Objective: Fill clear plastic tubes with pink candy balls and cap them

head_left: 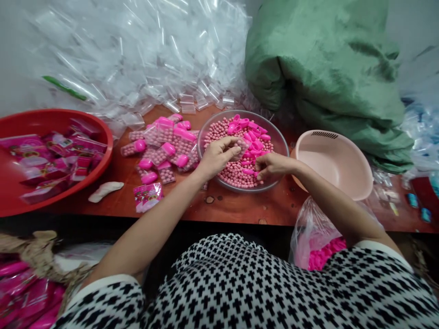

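A metal bowl (283, 153) holds round pink beads (229, 172) and a heap of bright pink plastic pieces (254, 137). Over the bowl, my left hand (218, 156) is closed around a small clear plastic container (243, 147) with beads visible through it. My right hand (273, 165) dips to the right part of the bowl, its fingers pinched at a bright pink plastic piece (248, 172) among the beads. Left of the bowl lies a pile of clear bead-filled containers (161, 137) with pink caps.
A red basin (109, 151) with pink packets stands at the left, near a white crumpled item (105, 191) and a printed pink card (148, 197). Clear empty containers (144, 55) heap up behind. At right are a pale pink basin (334, 160), a green sack (325, 59) and a plastic bag (303, 228).
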`<state>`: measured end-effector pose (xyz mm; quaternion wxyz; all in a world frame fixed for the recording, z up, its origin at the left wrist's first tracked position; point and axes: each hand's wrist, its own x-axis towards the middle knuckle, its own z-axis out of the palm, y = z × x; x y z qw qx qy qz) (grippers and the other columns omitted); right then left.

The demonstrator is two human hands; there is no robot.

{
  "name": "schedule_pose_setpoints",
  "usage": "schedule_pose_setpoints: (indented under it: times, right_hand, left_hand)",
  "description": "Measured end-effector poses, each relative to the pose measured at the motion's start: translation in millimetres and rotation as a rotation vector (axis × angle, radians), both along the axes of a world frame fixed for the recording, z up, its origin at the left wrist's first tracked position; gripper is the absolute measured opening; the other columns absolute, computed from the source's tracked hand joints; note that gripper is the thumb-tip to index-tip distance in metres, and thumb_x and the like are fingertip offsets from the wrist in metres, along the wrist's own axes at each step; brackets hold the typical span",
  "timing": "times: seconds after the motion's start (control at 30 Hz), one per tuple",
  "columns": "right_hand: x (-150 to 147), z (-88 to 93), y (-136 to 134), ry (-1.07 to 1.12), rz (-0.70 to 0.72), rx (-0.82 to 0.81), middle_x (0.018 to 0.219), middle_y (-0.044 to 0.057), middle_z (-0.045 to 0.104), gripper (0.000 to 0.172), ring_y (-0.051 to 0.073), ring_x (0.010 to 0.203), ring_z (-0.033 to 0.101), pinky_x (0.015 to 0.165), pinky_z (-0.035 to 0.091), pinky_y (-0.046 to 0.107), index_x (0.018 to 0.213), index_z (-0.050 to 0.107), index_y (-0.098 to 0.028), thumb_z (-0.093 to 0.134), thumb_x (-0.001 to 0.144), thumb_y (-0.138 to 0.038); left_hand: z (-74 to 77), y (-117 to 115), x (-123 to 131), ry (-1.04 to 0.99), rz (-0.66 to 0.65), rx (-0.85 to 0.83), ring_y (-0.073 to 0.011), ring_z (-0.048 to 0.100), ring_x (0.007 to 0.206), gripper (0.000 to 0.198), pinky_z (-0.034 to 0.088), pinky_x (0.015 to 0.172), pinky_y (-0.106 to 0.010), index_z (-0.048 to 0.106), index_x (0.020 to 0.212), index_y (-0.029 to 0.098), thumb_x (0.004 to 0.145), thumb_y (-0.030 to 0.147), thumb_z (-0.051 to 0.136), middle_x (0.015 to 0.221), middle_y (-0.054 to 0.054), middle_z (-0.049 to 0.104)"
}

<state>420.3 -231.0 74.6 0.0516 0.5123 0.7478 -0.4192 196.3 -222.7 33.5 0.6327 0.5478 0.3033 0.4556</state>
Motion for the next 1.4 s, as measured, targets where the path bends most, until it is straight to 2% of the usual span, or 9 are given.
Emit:
schedule_pose_setpoints:
  times: [0.17, 0.3, 0.43, 0.63, 0.73, 0.9, 1.07, 1.23, 1.4]
  right_hand:
    - [8, 5.9, 2, 0.551, -0.447, 0.226, 0.057, -0.004, 0.057, 0.037, 0.009, 0.052, 0.048, 0.053, 0.037, 0.024, 0.067, 0.058, -0.017, 0.079, 0.066, -0.047]
    - [-10, 1.0, 2, 0.741, -0.546, 0.328, 0.061, -0.005, 0.06, 0.038, 0.007, 0.055, 0.05, 0.052, 0.04, 0.021, 0.075, 0.063, -0.016, 0.089, 0.057, -0.038]
    - [-33, -8.2, 0, 0.971, -0.642, 0.132, 0.07, -0.005, 0.064, 0.045, 0.007, 0.057, 0.056, 0.052, 0.051, 0.021, 0.09, 0.068, -0.019, 0.088, 0.057, -0.042]
    - [-40, -6.7, -8, 1.067, -0.722, -0.013, 0.068, -0.006, 0.064, 0.043, 0.008, 0.057, 0.062, 0.052, 0.055, 0.019, 0.074, 0.061, -0.019, 0.091, 0.052, -0.042]
    - [-32, -2.0, -7, 0.942, -0.708, 0.129, 0.057, -0.007, 0.058, 0.05, 0.009, 0.049, 0.056, 0.044, 0.047, 0.021, 0.066, 0.052, -0.019, 0.091, 0.048, -0.045]
    - [-18, 8.0, -1, 0.56, -0.567, 0.622, 0.059, -0.007, 0.053, 0.052, 0.007, 0.052, 0.046, 0.047, 0.039, 0.022, 0.067, 0.055, -0.019, 0.093, 0.043, -0.045]
    - [-24, 14.0, -1, 0.738, -0.395, 0.508, 0.071, -0.005, 0.058, 0.058, 0.011, 0.061, 0.054, 0.057, 0.045, 0.025, 0.094, 0.059, -0.024, 0.09, 0.052, -0.05]
    - [-36, 18.4, -3, 0.69, -0.308, 0.351, 0.065, -0.005, 0.054, 0.053, 0.012, 0.062, 0.052, 0.058, 0.046, 0.028, 0.073, 0.054, -0.022, 0.088, 0.05, -0.055]
    - [-37, 25.4, -4, 0.578, -0.277, 0.387, 0.064, -0.005, 0.046, 0.05, 0.01, 0.062, 0.043, 0.055, 0.036, 0.026, 0.066, 0.047, -0.02, 0.087, 0.058, -0.05]
  left_hand:
    - [-2.1, -2, 3, 0.08, 0.021, 0.082, -0.02, 0.069, 0.084, 0.029, 0.059, 0.08, -0.037, 0.072, 0.097, 0.015, 0.075, 0.033, 0.071, 0.095, -0.008, 0.073]
    - [1.0, -5, 5, 0.101, -0.015, 0.114, -0.02, 0.068, 0.085, 0.028, 0.057, 0.081, -0.036, 0.072, 0.096, 0.014, 0.076, 0.033, 0.071, 0.095, -0.008, 0.073]
    - [5.4, -5, 2, 0.007, -0.07, 0.05, -0.0194, 0.068, 0.085, 0.03, 0.057, 0.079, -0.035, 0.071, 0.095, 0.015, 0.075, 0.037, 0.074, 0.093, -0.007, 0.072]
    - [5.7, -3, -1, -0.085, -0.067, -0.067, -0.0166, 0.067, 0.08, 0.033, 0.058, 0.077, -0.034, 0.07, 0.097, 0.016, 0.072, 0.036, 0.078, 0.091, -0.005, 0.072]
    - [3.6, -4, 0, -0.076, -0.021, -0.037, -0.0167, 0.067, 0.08, 0.033, 0.06, 0.076, -0.034, 0.07, 0.098, 0.015, 0.073, 0.035, 0.077, 0.093, -0.005, 0.072]
    - [0.3, -5, 0, 0.049, 0.089, 0.117, -0.021, 0.069, 0.091, 0.031, 0.059, 0.084, -0.038, 0.072, 0.104, 0.014, 0.078, 0.033, 0.07, 0.1, -0.008, 0.074]
    - [0.7, -7, 1, 0.179, 0.093, 0.266, -0.0213, 0.07, 0.094, 0.027, 0.056, 0.091, -0.037, 0.075, 0.102, 0.018, 0.08, 0.03, 0.069, 0.101, -0.005, 0.076]
    - [-1.1, -12, 1, 0.14, 0.087, 0.232, -0.0213, 0.072, 0.091, 0.028, 0.058, 0.084, -0.034, 0.076, 0.101, 0.017, 0.08, 0.034, 0.07, 0.1, -0.006, 0.077]
    - [-2.1, -16, 0, 0.177, 0.187, 0.387, -0.0196, 0.073, 0.089, 0.022, 0.057, 0.085, -0.03, 0.077, 0.1, 0.017, 0.082, 0.025, 0.068, 0.098, -0.006, 0.077]
